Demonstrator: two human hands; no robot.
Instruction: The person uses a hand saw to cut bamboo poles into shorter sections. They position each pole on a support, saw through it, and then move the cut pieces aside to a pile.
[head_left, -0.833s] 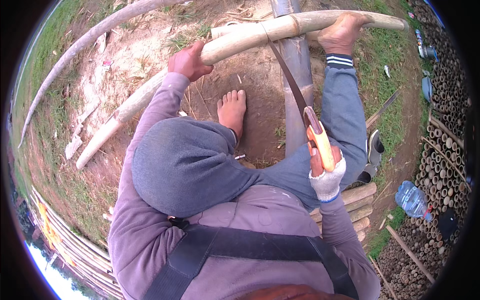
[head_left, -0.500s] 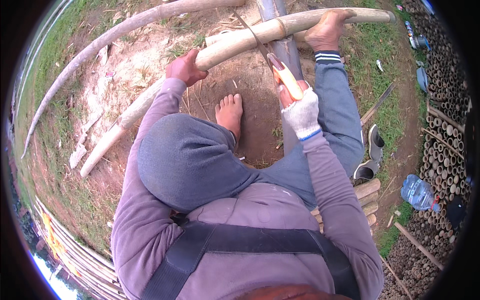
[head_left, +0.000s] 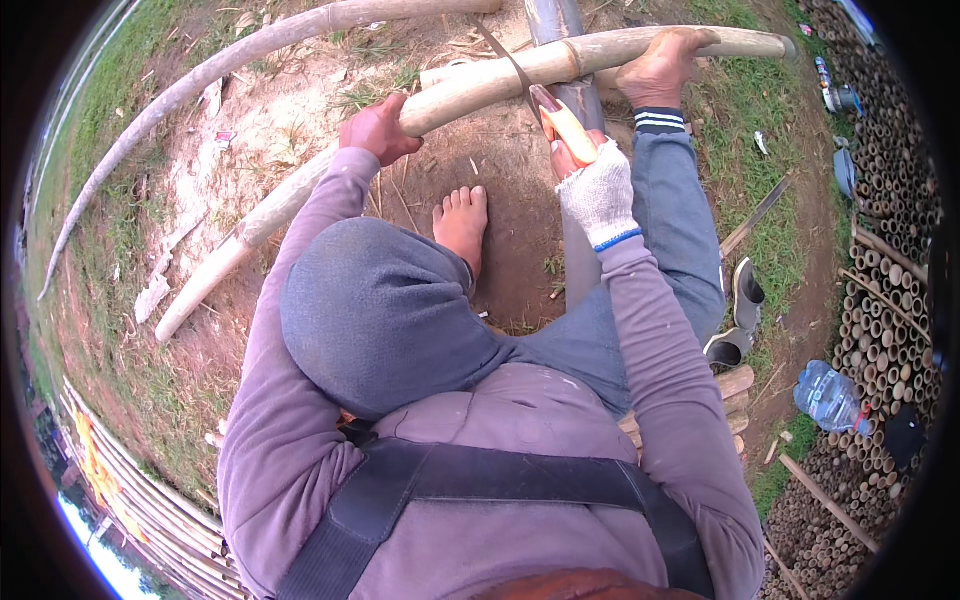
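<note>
A long pale bamboo pole [head_left: 480,92] slants across in front of me, resting over a grey pole [head_left: 583,105] that runs away from me. My left hand [head_left: 376,132] is closed round the bamboo, left of the crossing. In a white knit glove with bare fingertips, my right hand [head_left: 596,190] grips the orange handle of a handsaw [head_left: 566,128]. Its dark blade lies across the bamboo, just left of the crossing and a node. My right foot [head_left: 662,65] presses on the bamboo right of the crossing. My left foot [head_left: 461,225] stands bare on the soil.
Another curved bamboo pole [head_left: 200,95] lies at the far left. Stacked bamboo [head_left: 885,330] lines the right side, with a clear plastic bottle [head_left: 832,396] beside it. Dark shoes [head_left: 738,310] and a long flat blade [head_left: 757,213] lie on the grass right of my leg.
My right hand and the saw have shifted slightly away from me along the stroke, the handle now closer to the bamboo. My left hand keeps its hold; the whole view has shifted a little.
</note>
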